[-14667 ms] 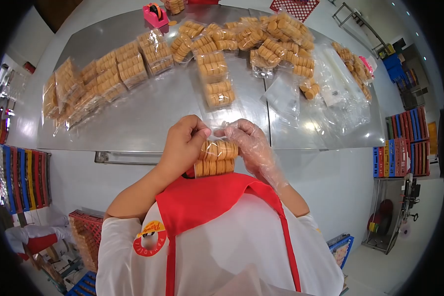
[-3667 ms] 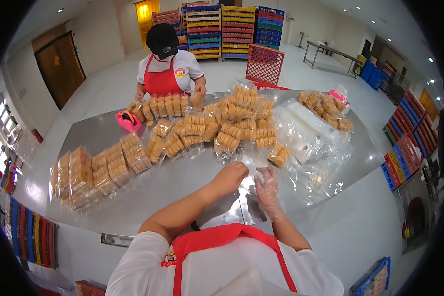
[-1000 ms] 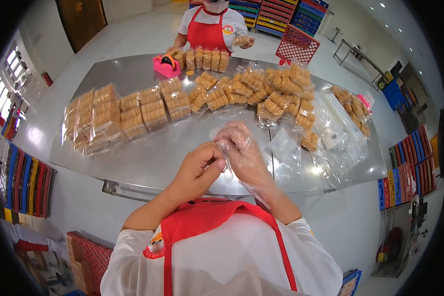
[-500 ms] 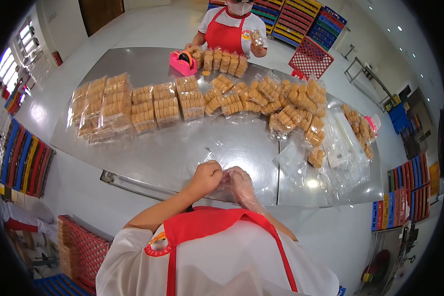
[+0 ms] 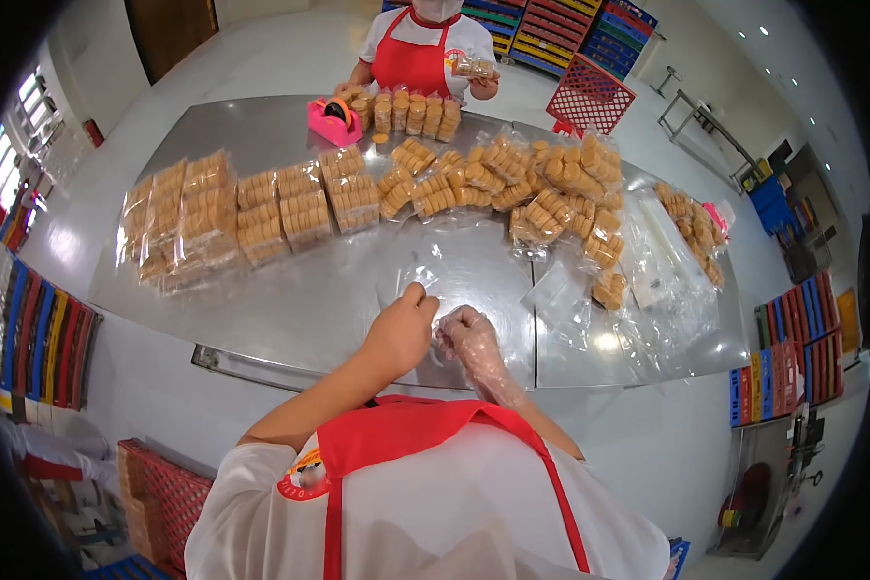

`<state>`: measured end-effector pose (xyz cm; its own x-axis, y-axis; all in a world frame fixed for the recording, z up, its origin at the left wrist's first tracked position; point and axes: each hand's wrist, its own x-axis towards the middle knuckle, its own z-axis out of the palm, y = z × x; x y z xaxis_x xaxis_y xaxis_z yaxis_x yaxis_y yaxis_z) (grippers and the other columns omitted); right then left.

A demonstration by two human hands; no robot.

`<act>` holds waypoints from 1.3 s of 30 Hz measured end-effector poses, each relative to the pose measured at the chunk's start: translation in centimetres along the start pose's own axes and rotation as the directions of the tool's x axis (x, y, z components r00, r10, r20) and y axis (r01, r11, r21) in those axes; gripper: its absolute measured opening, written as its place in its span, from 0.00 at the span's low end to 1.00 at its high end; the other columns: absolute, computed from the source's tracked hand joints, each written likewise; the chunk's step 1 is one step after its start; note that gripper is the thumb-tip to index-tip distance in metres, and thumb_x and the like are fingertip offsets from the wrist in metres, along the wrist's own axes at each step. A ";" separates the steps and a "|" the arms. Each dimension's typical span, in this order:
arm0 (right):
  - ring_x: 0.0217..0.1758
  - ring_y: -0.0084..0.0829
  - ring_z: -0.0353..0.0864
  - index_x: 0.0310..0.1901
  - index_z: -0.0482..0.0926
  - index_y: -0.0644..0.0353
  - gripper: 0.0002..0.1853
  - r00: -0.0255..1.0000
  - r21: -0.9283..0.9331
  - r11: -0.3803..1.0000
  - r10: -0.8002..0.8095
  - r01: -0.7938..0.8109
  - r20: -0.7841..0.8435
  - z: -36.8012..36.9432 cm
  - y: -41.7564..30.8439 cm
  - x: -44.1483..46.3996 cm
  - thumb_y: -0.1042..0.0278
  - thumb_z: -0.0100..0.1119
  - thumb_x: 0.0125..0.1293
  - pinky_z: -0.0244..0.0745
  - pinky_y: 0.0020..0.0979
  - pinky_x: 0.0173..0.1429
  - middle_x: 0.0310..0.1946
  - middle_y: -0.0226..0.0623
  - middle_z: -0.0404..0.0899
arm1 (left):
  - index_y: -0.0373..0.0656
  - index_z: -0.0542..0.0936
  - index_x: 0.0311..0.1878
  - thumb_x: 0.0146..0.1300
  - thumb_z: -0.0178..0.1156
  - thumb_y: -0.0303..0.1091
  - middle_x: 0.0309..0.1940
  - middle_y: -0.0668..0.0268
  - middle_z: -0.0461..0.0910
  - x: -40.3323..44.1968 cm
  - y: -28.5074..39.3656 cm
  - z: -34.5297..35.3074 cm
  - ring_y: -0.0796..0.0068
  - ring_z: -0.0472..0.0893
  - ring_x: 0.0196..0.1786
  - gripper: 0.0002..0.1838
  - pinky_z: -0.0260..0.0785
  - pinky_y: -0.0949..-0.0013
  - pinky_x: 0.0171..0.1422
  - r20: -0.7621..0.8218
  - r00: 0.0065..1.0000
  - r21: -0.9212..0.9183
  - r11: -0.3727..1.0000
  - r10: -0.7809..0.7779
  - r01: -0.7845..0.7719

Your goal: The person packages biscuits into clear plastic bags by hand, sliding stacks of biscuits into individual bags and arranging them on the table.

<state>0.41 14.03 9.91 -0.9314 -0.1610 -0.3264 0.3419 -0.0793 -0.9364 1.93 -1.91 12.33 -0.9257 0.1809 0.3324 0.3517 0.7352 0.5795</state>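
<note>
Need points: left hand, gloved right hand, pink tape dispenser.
Left hand (image 5: 402, 331): head view, back of the hand.
Gloved right hand (image 5: 475, 344): head view, back of the hand.
Pink tape dispenser (image 5: 334, 130): head view, pink body below the roll.

I see the bare left hand beside the clear-plastic-gloved right hand, and clear-bagged round tan biscuits on grey metal table.

Glare spots the table; edges bend darkly.

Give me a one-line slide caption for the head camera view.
Bare left hand and gloved right hand at a metal table, bagged cookies beyond, co-worker opposite.
</note>
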 end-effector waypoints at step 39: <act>0.78 0.58 0.53 0.76 0.56 0.50 0.56 0.692 -0.434 0.559 -0.417 0.706 0.589 2.5 -7.9 1.4 0.48 0.79 0.48 0.56 0.49 0.78 0.75 0.58 0.51 | 0.38 0.80 0.42 0.68 0.61 0.34 0.28 0.70 0.76 4.1 -5.8 -5.8 0.79 0.73 0.31 0.09 0.66 0.73 0.38 0.086 0.945 -0.709 0.647 -0.315 0.280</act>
<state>-3.28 12.01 17.14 -0.7141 -0.6574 0.2406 -0.5208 0.2693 -0.8101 -3.05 -9.22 14.66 -0.9977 -0.0043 0.0678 0.0674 0.0631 0.9957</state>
